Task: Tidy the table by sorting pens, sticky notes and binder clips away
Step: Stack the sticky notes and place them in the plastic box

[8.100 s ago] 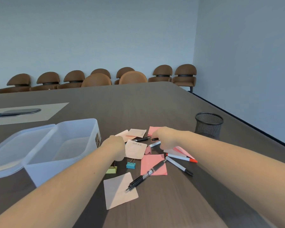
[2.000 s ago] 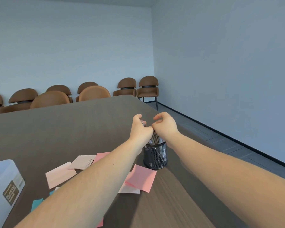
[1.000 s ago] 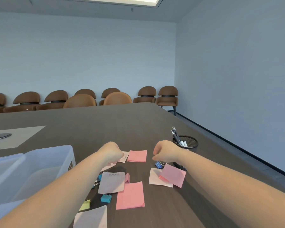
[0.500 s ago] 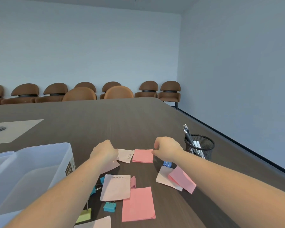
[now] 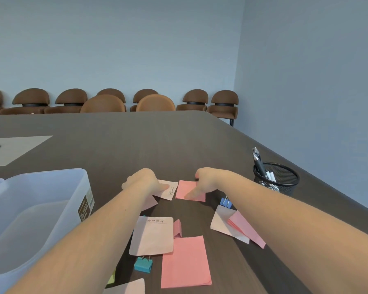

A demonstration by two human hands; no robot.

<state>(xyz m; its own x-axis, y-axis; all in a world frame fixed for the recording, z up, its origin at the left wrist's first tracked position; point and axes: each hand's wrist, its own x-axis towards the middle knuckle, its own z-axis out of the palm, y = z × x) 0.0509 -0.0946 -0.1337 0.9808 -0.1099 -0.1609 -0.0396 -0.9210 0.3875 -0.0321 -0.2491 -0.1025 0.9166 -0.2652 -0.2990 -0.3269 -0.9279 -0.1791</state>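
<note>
On the far left, a clear plastic bin (image 5: 36,211) sits at the near left edge of the dark counter (image 5: 136,141). Its top is open and it looks bare inside. Behind it, far back on the left, a pale mat (image 5: 15,148) lies flat. The middle and back of the counter are wide open, all the way to the brown chairs (image 5: 106,102) by the wall.

Next to the bin, the left hand (image 5: 143,181) reaches out. Its grip is curled, and the fingertips press down on a pale sticky note (image 5: 168,190) with small writing on it. It has not lifted the note. Below it lies a bigger pale sticky note (image 5: 151,236) with writing along its top. A teal binder clip (image 5: 143,265) sits at that note's near edge, and a yellow-green clip (image 5: 112,279) peeks out beside the left arm. A big pink sticky note (image 5: 185,261) lies flat just to the right, with a small folded pink piece (image 5: 177,229) above it.

The right hand (image 5: 206,180) rests on a pink sticky note (image 5: 188,190), which sits just beside the pale one. The thumb is spread across the note and the fingers curl at its far edge. I cannot tell if it is pinching the note.

Under the right arm, a blue binder clip (image 5: 225,202) sits by a pale note (image 5: 223,227) with a pink note (image 5: 245,231) on top.

On the right, a black mesh cup (image 5: 282,183) holds pens (image 5: 258,162). It stands near the counter's right edge.
</note>
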